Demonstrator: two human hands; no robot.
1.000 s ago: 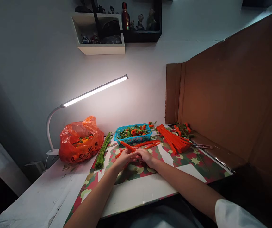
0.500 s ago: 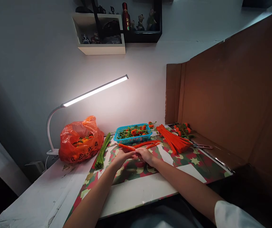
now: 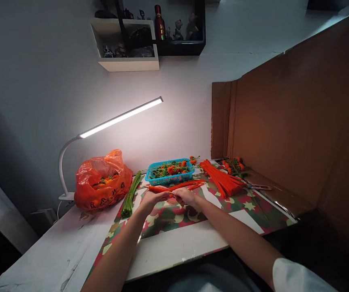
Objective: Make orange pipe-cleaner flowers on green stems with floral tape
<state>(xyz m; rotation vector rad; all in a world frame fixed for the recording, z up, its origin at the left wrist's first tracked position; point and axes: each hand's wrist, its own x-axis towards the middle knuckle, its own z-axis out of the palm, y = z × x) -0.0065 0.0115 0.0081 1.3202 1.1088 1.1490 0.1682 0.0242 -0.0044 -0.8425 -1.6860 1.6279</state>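
Note:
My left hand [image 3: 153, 198] and my right hand [image 3: 186, 196] meet over a star-patterned paper sheet [image 3: 247, 207] on the desk. Both have fingers closed on an orange pipe cleaner [image 3: 158, 189] whose wound end sticks out to the left of my left hand. Two more orange pipe cleaners [image 3: 189, 185] lie just beyond my hands. A blue basket [image 3: 170, 178] holding small orange and green flowers stands behind them.
A bundle of orange pipe cleaners [image 3: 223, 180] lies at the right, with scissors [image 3: 258, 187] and more flowers [image 3: 233, 165] beside it. Green stems [image 3: 131, 194] and an orange plastic bag [image 3: 101, 182] lie at the left under a desk lamp [image 3: 116, 119]. Cardboard [image 3: 284, 121] walls the right side.
My hands have shifted slightly away from me and the orange pipe cleaner's free end has swung down from tilted up to nearly level, pointing left.

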